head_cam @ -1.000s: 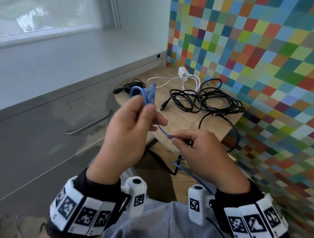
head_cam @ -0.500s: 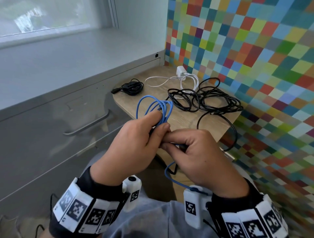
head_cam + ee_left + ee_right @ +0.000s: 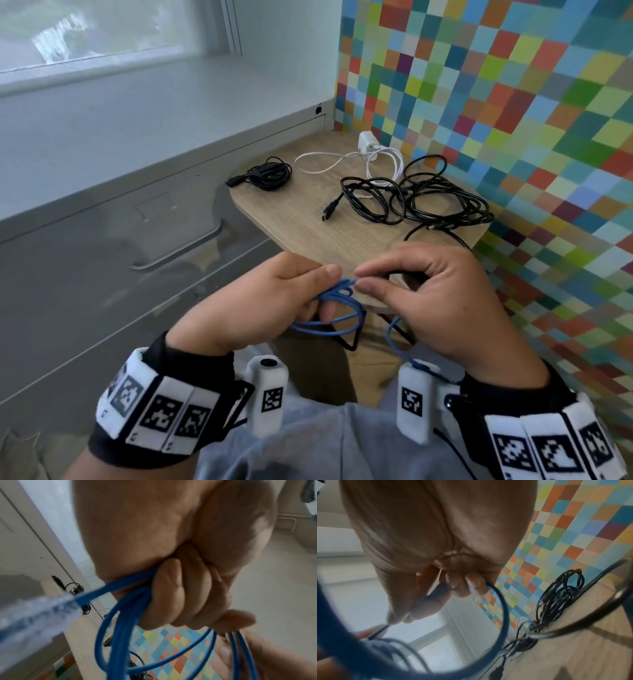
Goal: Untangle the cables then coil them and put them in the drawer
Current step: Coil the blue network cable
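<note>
My left hand [image 3: 274, 301] grips a coil of blue cable [image 3: 337, 317] at the near edge of the small wooden table [image 3: 308, 226]. In the left wrist view its curled fingers [image 3: 180, 595] close round the blue cable [image 3: 120, 615] loops. My right hand [image 3: 428, 291] pinches the free blue strand beside the coil, and the right wrist view shows that blue cable [image 3: 496, 601] passing through its fingers [image 3: 462, 586]. A tangle of black cables [image 3: 421, 202], a white charger with cable [image 3: 370, 150] and a small bundled black cable [image 3: 267, 174] lie on the table.
A grey cabinet with a shut drawer and its handle [image 3: 181, 250] stands to the left of the table. A wall of coloured squares [image 3: 513, 102] closes the right side. A white windowsill [image 3: 137, 102] runs above the cabinet.
Both hands have dropped from above the table to its near edge. The blue coil, held upright before, now hangs below my left hand, and my right hand has come up beside it.
</note>
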The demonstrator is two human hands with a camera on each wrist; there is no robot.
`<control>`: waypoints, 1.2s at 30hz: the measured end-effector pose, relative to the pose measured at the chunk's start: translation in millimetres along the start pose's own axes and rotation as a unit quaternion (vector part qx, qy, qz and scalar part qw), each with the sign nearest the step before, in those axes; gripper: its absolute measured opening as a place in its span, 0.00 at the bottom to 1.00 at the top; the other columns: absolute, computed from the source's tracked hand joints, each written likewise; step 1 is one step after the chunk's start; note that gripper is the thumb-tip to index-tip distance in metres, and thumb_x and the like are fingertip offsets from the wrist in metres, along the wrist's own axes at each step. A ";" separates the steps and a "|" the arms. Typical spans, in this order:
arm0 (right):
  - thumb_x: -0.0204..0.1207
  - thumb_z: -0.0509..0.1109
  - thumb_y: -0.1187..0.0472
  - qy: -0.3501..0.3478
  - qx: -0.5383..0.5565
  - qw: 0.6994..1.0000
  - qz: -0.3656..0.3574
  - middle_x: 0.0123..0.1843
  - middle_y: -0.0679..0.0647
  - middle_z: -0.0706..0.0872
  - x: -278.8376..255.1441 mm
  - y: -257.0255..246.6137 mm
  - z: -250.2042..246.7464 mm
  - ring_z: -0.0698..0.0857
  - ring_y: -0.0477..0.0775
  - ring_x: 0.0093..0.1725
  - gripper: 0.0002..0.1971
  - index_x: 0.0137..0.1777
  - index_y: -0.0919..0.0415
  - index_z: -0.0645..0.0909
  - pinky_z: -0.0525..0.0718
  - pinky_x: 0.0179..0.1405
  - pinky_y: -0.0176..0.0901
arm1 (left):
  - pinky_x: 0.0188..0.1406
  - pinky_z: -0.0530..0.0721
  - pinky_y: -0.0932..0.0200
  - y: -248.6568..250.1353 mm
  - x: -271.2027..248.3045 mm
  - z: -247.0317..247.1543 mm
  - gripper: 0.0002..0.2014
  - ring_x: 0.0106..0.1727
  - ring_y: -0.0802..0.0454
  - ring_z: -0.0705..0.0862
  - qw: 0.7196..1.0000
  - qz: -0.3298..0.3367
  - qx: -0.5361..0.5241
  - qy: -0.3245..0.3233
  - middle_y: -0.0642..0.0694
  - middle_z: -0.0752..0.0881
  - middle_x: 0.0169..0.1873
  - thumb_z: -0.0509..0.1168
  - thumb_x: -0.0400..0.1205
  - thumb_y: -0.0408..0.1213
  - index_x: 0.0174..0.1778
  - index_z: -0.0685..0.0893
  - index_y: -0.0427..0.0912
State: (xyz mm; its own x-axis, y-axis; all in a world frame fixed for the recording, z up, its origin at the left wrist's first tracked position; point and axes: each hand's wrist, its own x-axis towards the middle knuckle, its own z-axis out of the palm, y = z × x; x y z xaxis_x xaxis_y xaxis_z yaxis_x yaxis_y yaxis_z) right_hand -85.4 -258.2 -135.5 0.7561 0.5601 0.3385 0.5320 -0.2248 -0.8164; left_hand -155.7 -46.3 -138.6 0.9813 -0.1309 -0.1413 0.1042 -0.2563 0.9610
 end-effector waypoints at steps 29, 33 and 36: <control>0.77 0.75 0.67 0.005 0.448 0.875 0.186 0.38 0.63 0.90 12.2 7.0 32.8 0.90 0.64 0.42 0.06 0.52 0.63 0.89 0.90 0.48 0.48 | 0.20 0.55 0.59 5.8 12.1 15.1 0.17 0.21 0.56 0.56 0.945 0.058 -0.283 0.153 0.50 0.63 0.23 0.57 0.87 0.48 0.36 0.73 0.42; 0.74 0.73 0.65 -0.016 0.486 0.852 0.193 0.30 0.55 0.79 12.2 2.4 34.0 0.82 0.57 0.37 0.15 0.61 0.64 0.79 0.87 0.48 0.46 | 0.22 0.54 0.57 4.9 14.7 18.0 0.19 0.21 0.56 0.56 0.944 0.044 -0.277 0.174 0.51 0.63 0.22 0.53 0.93 0.43 0.36 0.73 0.41; 0.75 0.78 0.70 -0.021 0.379 0.910 0.169 0.32 0.52 0.79 11.6 3.0 36.5 0.81 0.52 0.36 0.17 0.62 0.59 0.82 0.87 0.48 0.45 | 0.21 0.55 0.59 4.9 13.3 19.6 0.19 0.21 0.56 0.56 0.944 0.056 -0.270 0.180 0.51 0.63 0.21 0.55 0.90 0.46 0.35 0.73 0.42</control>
State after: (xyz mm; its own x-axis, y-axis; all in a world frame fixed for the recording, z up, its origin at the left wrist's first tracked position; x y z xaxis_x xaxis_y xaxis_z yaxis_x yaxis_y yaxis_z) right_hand -88.9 -223.2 -151.1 0.8038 0.5950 0.0023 -0.1561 0.2146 -0.9642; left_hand -145.3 -68.1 -140.4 0.9722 0.2316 -0.0343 -0.0323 0.2779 0.9601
